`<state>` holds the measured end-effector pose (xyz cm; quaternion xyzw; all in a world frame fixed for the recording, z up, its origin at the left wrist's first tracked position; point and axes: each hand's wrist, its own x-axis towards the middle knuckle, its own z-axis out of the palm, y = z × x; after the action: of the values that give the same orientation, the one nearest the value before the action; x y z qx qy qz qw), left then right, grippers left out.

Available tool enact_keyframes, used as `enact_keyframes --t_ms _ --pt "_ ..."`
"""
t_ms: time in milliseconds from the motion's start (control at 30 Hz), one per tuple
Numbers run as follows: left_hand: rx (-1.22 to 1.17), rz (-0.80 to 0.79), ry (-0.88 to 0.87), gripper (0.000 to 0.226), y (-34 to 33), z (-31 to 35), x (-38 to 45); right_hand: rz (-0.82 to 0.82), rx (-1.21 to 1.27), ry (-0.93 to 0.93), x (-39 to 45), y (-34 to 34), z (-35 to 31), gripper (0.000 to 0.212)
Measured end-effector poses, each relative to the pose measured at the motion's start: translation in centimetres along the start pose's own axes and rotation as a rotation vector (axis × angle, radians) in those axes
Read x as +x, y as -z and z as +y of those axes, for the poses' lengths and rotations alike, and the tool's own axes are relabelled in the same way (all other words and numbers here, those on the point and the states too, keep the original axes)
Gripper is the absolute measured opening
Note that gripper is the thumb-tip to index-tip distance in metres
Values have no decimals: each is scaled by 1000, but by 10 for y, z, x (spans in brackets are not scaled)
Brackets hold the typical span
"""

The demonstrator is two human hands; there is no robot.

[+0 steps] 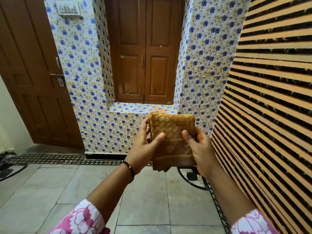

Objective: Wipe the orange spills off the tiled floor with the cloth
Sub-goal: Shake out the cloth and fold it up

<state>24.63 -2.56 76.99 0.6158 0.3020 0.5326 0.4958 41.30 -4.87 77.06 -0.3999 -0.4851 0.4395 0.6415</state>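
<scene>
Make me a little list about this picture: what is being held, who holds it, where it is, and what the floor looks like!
held thing: folded mustard-yellow cloth
left hand: grips the cloth's left edge, thumb on front
right hand: grips its right edge, thumb on front
where: up in the air, not touching the floor
floor: pale grey tiles; faint orange smudge near the hands
wiping: not started yet
behind: blue-flowered wall, brown shutters

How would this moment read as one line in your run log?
phase: before wiping | cloth: folded, held up | left hand: grips cloth | right hand: grips cloth | tiled floor: untouched
</scene>
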Motion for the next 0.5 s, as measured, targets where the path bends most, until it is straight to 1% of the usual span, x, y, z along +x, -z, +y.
enact_keyframes --t_ms 67,100,167,200,300,333,367,433,500 --pt "-60 -60 78 77 -7 -9 -9 90 -69 26 4 -1 -1 11" --pt "-70 -71 94 84 -10 -12 -12 119 -111 22 6 -1 -1 9" --pt "-81 -54 107 89 -14 -19 -17 151 -179 -37 7 1 0 8" --pt "-101 -34 122 90 -15 -20 -20 150 -185 -92 5 4 2 12" --pt "-135 38 182 89 -13 -22 -27 49 -52 -215 -6 17 8 42" --pt "-135 45 197 86 -13 -23 -30 -16 -18 -216 -11 21 9 53" --pt "-138 44 209 83 -14 -23 -34 -92 -9 -206 -18 25 10 60" --pt "-143 23 237 78 -17 -23 -42 -194 -38 -215 -29 27 11 55" --pt "-137 -8 266 80 -18 -20 -49 -225 -62 -260 -38 30 12 51"
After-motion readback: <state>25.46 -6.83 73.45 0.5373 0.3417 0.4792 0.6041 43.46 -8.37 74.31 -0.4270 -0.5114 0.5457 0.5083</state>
